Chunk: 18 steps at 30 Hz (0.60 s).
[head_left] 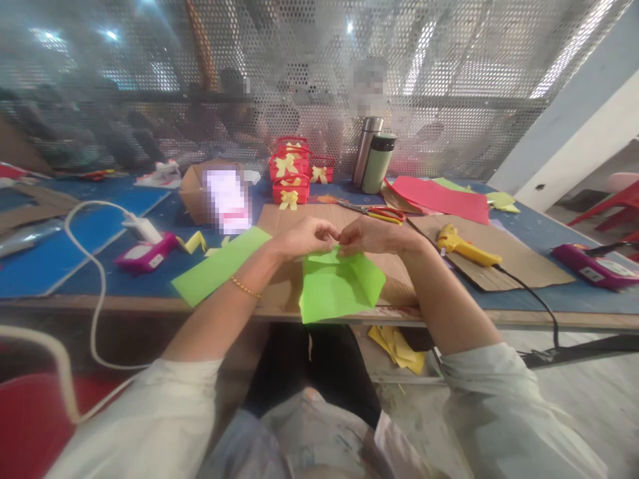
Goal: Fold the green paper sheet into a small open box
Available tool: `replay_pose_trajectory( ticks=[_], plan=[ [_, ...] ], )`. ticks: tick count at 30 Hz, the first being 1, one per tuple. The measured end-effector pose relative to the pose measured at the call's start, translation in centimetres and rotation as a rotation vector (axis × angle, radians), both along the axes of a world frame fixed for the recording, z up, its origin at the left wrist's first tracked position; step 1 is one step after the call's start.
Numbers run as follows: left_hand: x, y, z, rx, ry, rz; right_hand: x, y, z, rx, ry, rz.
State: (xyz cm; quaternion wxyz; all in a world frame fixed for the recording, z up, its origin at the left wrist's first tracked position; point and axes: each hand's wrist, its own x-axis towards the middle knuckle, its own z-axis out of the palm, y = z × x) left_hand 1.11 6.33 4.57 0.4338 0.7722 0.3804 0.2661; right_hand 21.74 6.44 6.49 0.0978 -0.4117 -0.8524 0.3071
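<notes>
A creased sheet of bright green paper (pixel 339 289) lies on a brown cardboard mat (pixel 394 273) at the table's near edge and hangs a little over it. My left hand (pixel 304 236) pinches the paper's far edge with curled fingers. My right hand (pixel 372 235) pinches the same edge right beside it, the fingertips of both hands almost touching. A second green sheet (pixel 219 266) lies flat just left of my left forearm.
Red-handled scissors (pixel 377 213) and a yellow glue gun (pixel 464 246) with a black cord lie behind and right of my hands. Small red boxes with yellow bows (pixel 292 176), two flasks (pixel 374 159), red paper (pixel 439 198), a cardboard box (pixel 212 189) and magenta devices (pixel 144 254) stand around. People sit behind a perforated screen.
</notes>
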Motion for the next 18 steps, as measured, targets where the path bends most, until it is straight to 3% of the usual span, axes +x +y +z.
replay_pose_trajectory(
  ticks=[6,12,18],
  plan=[
    [0.2,-0.4,0.3,-0.002,-0.001,0.038,0.0,0.1,-0.1,-0.003,0.015,-0.022],
    [0.0,-0.7,0.4,0.084,0.184,0.036,0.3,0.3,-0.2,0.046,-0.034,-0.038],
    [0.2,-0.9,0.6,0.132,0.180,0.002,-0.5,-0.4,0.9,0.058,-0.046,-0.014]
  ],
)
